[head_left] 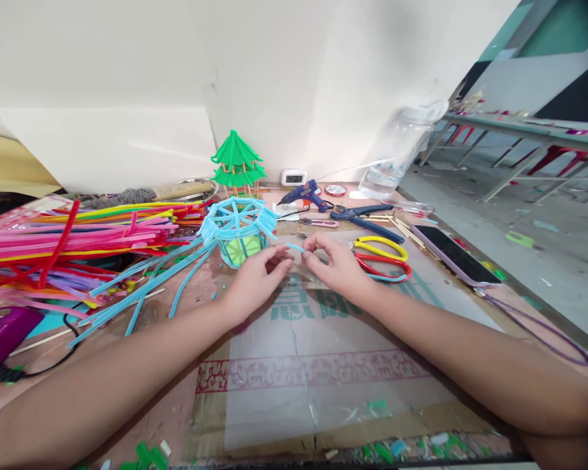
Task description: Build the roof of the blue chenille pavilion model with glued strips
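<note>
My right hand (pixel 334 262) pinches a short light-blue pipe cleaner piece (pixel 294 247) between thumb and fingertips; its free end points left. Close by, my left hand (pixel 261 279) has its fingers loosely curved, with a gap between thumb and forefinger and nothing visible between them. Just behind the left hand stands a small light-blue pipe cleaner pavilion (pixel 238 225) with a spoked open top, sloping eave strips and a yellow-green panel inside. Its lower right part is hidden by the left hand. A green tiered pipe cleaner roof (pixel 237 163) on thin sticks stands farther back.
Bundled colourful pipe cleaners (pixel 78 238) and loose blue ones (pixel 142 290) lie left. Beyond my hands are a glue gun (pixel 304 194), blue pliers (pixel 367 219), red-and-yellow-handled scissors (pixel 383 256) and a timer (pixel 294 177). At right are a phone (pixel 453 253) and a water bottle (pixel 396 153).
</note>
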`<control>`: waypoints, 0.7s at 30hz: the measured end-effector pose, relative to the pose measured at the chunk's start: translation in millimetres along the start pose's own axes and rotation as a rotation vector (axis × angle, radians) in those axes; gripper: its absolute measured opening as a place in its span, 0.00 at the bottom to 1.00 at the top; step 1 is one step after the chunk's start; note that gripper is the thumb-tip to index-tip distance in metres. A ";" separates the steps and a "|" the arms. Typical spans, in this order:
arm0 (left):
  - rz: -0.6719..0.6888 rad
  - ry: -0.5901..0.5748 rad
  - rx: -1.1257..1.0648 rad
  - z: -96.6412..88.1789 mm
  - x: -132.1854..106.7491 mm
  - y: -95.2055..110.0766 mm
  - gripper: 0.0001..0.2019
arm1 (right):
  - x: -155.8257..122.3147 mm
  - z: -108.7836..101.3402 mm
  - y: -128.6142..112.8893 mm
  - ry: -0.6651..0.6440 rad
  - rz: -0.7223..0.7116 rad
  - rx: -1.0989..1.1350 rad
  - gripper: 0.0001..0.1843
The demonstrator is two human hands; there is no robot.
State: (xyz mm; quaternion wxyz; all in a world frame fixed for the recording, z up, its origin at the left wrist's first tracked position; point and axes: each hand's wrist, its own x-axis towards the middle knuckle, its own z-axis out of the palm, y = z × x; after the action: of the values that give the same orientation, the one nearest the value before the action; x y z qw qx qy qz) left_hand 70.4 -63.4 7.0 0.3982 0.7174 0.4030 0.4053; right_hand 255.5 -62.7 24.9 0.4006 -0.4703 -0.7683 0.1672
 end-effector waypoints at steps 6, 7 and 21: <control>0.282 0.019 0.218 -0.7 -5.2 5.5 0.17 | -1.0 3.4 2.7 -0.002 -0.250 -0.175 0.02; 0.310 0.017 0.237 -1.3 -5.3 6.6 0.15 | -1.1 3.6 3.0 0.001 -0.268 -0.197 0.02; 0.396 0.037 0.416 -3.6 -8.1 10.9 0.08 | -3.3 2.2 2.9 -0.010 -0.220 -0.222 0.01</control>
State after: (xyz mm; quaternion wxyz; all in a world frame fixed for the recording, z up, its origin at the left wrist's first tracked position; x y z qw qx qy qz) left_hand 67.1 -73.8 16.0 0.1484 0.8407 0.3369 0.3970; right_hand 256.3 -63.8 20.2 0.3580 -0.4239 -0.8310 0.0386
